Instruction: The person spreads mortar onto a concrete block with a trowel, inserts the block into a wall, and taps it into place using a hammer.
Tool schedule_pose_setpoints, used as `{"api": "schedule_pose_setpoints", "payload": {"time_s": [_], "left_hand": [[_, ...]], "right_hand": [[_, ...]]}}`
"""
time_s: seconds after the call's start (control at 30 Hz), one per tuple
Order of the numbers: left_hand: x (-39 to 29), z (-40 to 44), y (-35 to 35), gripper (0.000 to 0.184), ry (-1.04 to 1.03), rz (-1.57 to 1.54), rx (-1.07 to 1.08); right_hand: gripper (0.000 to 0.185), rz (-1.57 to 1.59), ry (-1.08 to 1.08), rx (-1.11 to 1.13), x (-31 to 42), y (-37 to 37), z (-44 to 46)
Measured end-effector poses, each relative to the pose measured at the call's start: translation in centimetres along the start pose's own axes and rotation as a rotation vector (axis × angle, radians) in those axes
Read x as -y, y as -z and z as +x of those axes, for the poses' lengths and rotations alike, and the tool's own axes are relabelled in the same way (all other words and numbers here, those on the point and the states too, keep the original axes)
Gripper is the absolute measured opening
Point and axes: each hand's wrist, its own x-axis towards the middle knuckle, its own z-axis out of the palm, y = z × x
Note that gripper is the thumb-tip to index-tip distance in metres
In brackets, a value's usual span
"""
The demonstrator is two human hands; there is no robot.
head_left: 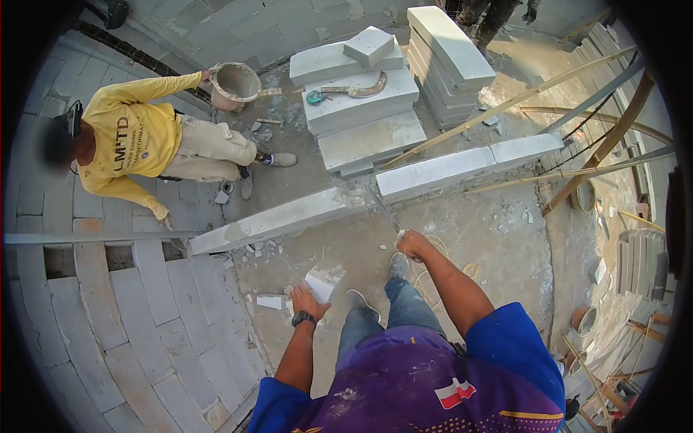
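Observation:
My right hand (413, 244) is closed round the handle of a trowel (384, 209), whose blade reaches the gap between two low block rows. My left hand (309, 303) is spread, with its fingers against a broken white block piece (324, 283). A smaller white piece (271, 302) lies on the floor to the left of that hand. The left block row (271, 219) and the right block row (437, 173) run across in front of me, with grey mortar between their ends.
A co-worker in a yellow shirt (137, 130) stands at left, one hand on a bucket (235, 83). Stacked blocks (372, 141) hold a curved saw (357, 90). Poles (603, 155) slant at right. Cord (433, 285) loops by my feet. Another person's legs (497, 18) show at top.

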Motion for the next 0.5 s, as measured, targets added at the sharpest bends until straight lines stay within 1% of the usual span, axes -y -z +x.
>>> {"api": "schedule_pose_setpoints", "payload": {"time_s": [0.07, 0.13, 0.2, 0.27, 0.3, 0.33, 0.37, 0.43, 0.5], "left_hand": [[-3.8, 4.5, 3.8, 0.112, -0.054, -0.066, 0.066], [-6.7, 8.8, 5.6, 0.109, -0.14, -0.049, 0.093], [-9.2, 13.2, 5.6, 0.108, -0.199, -0.06, 0.088], [-11.8, 17.1, 6.3, 0.107, -0.268, -0.028, 0.096], [-13.1, 19.0, 6.5, 0.107, -0.305, -0.01, 0.102], [-14.2, 20.7, 6.4, 0.108, -0.325, -0.017, 0.11], [-15.3, 22.5, 6.2, 0.11, -0.344, -0.022, 0.118], [-17.2, 25.7, 5.6, 0.112, -0.35, -0.014, 0.172], [-18.8, 28.2, 5.2, 0.112, -0.365, -0.024, 0.186]], "right_hand": [[0.044, 0.075, 0.079, -0.043, -2.2, 0.0, -3.5], [0.036, 0.12, -0.097, -0.038, -4.2, -0.7, -7.8], [0.036, 0.18, -0.246, -0.039, -8.2, -3.2, -11.4], [0.036, 0.13, -0.229, -0.051, -15.5, -8.9, -14.4], [0.034, -0.133, -0.053, 0.063, -19.0, -10.8, -16.7], [0.032, -0.39, 0.127, 0.179, -20.9, -12.1, -18.5], [0.028, -0.147, -0.145, 0.149, -19.3, -11.0, -21.1], [0.025, 0.133, -0.446, 0.126, -19.8, -13.6, -25.6], [0.026, 0.197, -0.512, 0.129, -20.2, -16.3, -28.3]]}}
